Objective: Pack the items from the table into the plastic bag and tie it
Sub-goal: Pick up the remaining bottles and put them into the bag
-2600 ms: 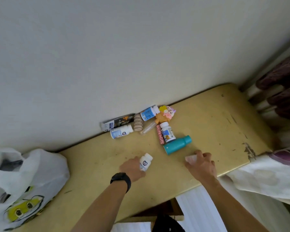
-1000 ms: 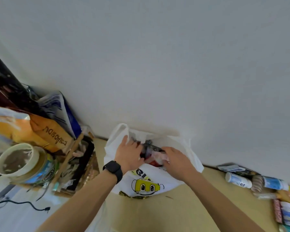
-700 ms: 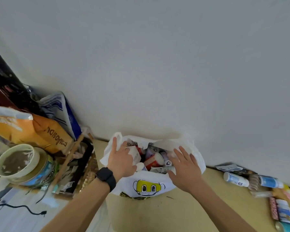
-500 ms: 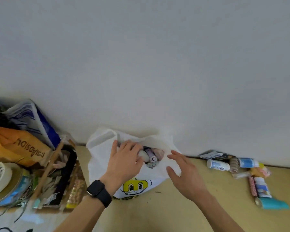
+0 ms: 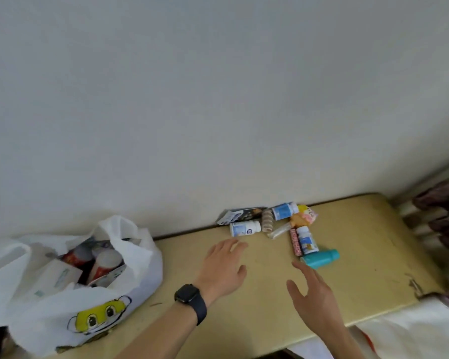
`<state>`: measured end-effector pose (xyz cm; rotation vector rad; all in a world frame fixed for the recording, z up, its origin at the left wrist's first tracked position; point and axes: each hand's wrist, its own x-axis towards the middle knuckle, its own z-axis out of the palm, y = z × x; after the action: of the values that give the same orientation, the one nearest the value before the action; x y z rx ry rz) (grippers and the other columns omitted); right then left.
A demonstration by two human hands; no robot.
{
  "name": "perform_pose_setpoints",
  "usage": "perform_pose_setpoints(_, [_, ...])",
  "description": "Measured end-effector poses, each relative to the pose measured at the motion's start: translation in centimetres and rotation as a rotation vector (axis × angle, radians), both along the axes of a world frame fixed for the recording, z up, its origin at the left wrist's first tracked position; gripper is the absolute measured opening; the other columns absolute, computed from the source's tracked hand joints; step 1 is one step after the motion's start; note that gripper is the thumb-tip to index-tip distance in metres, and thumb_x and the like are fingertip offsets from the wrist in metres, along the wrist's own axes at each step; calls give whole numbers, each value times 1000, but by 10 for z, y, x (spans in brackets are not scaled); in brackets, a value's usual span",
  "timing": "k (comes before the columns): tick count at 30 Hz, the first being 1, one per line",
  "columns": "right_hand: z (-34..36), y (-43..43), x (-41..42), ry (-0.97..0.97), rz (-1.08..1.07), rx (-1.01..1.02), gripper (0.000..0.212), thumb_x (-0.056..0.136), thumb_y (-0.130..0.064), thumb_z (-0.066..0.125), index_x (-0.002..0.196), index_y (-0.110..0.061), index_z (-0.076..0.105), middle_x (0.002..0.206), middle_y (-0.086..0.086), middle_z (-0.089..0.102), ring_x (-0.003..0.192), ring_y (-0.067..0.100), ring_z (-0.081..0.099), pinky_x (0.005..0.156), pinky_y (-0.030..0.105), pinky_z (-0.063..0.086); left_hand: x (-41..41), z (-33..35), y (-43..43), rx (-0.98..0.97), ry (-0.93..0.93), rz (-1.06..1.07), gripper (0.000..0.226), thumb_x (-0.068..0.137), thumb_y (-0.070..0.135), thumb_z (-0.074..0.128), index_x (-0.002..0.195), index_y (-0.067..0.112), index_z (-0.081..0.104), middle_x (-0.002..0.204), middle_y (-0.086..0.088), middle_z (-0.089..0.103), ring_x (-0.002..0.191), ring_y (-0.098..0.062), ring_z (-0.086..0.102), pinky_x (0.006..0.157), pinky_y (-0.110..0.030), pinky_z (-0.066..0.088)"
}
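A white plastic bag (image 5: 62, 301) with a yellow cartoon face stands open at the left of the yellow table (image 5: 360, 268), holding several packed items. A cluster of items lies by the wall: a white bottle with blue label (image 5: 245, 228), another blue-labelled bottle (image 5: 284, 211), a third bottle (image 5: 306, 240), a teal bottle (image 5: 320, 258), a dark flat box (image 5: 240, 215) and a pink-and-orange packet (image 5: 303, 218). My left hand (image 5: 224, 265), a black watch on its wrist, hovers empty just below the white bottle. My right hand (image 5: 311, 296) is empty with spread fingers, close below the teal bottle.
A plain wall runs along the back of the table. The table's right front edge is chipped (image 5: 415, 286). White cloth (image 5: 412, 332) lies below that edge, and dark maroon fabric (image 5: 446, 216) is at the far right.
Both hands have left the bag's mouth and moved right across the table to the cluster of items. The view has swung right, so the bag now sits at the left.
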<state>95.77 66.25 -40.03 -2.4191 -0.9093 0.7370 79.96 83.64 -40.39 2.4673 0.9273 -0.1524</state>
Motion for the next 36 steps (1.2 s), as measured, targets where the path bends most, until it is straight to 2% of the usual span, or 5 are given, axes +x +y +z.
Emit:
perform_pose_setpoints(10, [-75,-30,134,44,-48,-288,64,91,-33,60,148,-19,34,143,7,46,120,27,55,95,36,46,118,-85,26,10,394,-44,69,90,29,55,152,26,25,162,-7,12,146,-27,20,115,-45,27])
perform_pose_setpoints(15, [-116,-15,169,165,-11,-406,72,93,-46,52,154,-32,16,123,8,60,111,27,60,94,39,49,142,-111,44,36,428,53,79,88,26,58,154,29,15,156,-3,25,142,-27,27,112,-43,30])
perform_pose_setpoints(22, [-156,-3,159,302,-142,-382,41,97,-47,45,135,-32,40,111,12,64,86,31,58,80,35,45,134,-136,35,148,446,92,61,91,21,54,147,24,29,141,-3,41,123,-26,44,92,-38,42])
perform_pose_setpoints(29, [-164,-17,129,333,-302,-282,31,88,-41,60,111,-32,41,97,18,62,76,32,61,66,36,49,96,-157,4,-89,534,190,53,90,50,55,131,18,44,123,-3,54,106,-25,58,80,-35,45])
perform_pose_setpoints(36, [-121,-29,97,364,-221,-18,33,90,-17,58,101,-42,41,91,9,61,73,30,66,67,48,57,54,-117,-22,-549,108,515,36,86,44,68,109,23,52,106,5,63,89,-14,60,69,-26,45])
